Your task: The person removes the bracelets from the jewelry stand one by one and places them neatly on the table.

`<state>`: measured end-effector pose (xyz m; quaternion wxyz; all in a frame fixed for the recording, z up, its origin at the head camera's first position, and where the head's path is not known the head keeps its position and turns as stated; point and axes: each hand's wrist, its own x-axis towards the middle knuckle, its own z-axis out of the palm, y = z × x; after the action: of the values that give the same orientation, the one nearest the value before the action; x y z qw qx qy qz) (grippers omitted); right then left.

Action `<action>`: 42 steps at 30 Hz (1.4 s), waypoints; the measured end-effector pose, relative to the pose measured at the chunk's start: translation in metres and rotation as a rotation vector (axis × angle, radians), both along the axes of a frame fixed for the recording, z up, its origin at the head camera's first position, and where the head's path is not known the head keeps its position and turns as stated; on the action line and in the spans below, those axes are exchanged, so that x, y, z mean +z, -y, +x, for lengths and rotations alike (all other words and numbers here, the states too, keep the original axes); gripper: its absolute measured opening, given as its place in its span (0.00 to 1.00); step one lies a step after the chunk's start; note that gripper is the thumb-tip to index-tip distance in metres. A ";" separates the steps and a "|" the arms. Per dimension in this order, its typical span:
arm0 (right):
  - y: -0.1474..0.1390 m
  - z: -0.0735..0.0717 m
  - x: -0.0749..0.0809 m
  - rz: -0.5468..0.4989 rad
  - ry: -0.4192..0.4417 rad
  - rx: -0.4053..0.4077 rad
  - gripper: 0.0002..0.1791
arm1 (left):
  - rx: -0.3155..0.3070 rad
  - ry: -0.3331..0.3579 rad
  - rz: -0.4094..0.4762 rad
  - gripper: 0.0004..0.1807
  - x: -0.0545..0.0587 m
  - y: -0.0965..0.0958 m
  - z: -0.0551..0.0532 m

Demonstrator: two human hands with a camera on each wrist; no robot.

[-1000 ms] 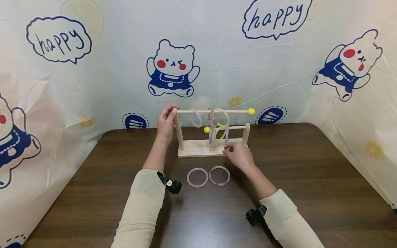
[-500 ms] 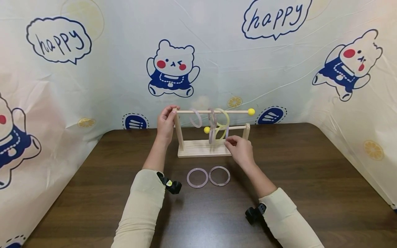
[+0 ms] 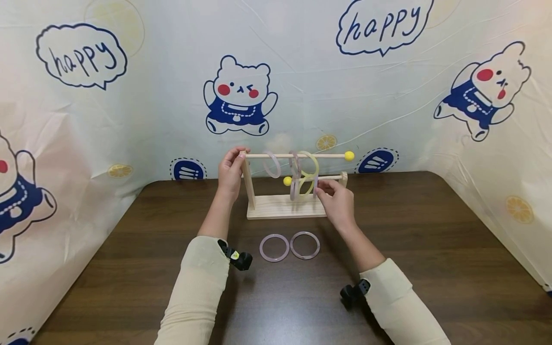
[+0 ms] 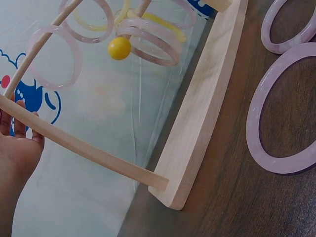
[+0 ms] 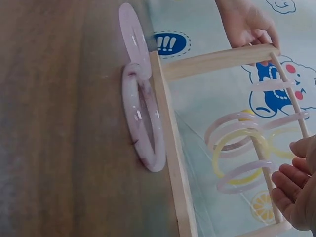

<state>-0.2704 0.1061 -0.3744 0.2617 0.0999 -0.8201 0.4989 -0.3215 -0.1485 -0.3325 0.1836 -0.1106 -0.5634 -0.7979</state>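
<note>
Passage: bare tabletop [image 3: 414, 225] right of wooden rack [image 3: 280, 207]. Obstacles: my left hand [image 3: 230, 172], at left post [image 3: 249, 184]; hanging rings [image 3: 293, 189], left of my right hand [image 3: 339, 203]; two loose rings [image 4: 253, 118], near side; upper rod's [image 3: 329, 155] yellow knob [image 3: 349, 155].

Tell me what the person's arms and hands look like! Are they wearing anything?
The left sleeve and right sleeve are long, plain and cream-coloured. The left hand and right hand wear no gloves. A small black camera sits at the left cuff, with a little yellow mark, and another black one at the right.
</note>
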 end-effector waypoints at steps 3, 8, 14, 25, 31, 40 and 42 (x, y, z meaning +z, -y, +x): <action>0.001 -0.003 0.003 -0.016 -0.016 -0.001 0.11 | 0.001 0.001 0.001 0.07 0.000 0.000 0.000; 0.003 -0.008 0.011 -0.032 -0.015 -0.010 0.13 | 0.004 0.007 0.001 0.07 -0.001 0.001 0.000; 0.004 -0.015 0.023 -0.059 0.000 -0.022 0.14 | 0.006 0.005 0.000 0.07 -0.001 0.001 0.001; 0.004 -0.021 0.036 -0.067 0.062 -0.017 0.14 | 0.012 0.011 -0.023 0.05 0.001 0.001 0.001; 0.006 -0.023 0.035 -0.072 0.055 -0.005 0.13 | 0.013 0.014 -0.023 0.05 0.001 0.000 0.001; 0.010 -0.026 0.037 -0.060 0.066 0.006 0.13 | 0.015 0.012 -0.027 0.05 0.001 0.000 0.001; 0.012 -0.026 0.038 -0.054 0.064 -0.002 0.12 | 0.015 0.009 -0.027 0.05 0.001 0.000 0.001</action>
<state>-0.2960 0.0944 -0.3363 0.2384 0.0758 -0.8146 0.5233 -0.3208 -0.1483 -0.3319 0.1854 -0.1054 -0.5757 -0.7894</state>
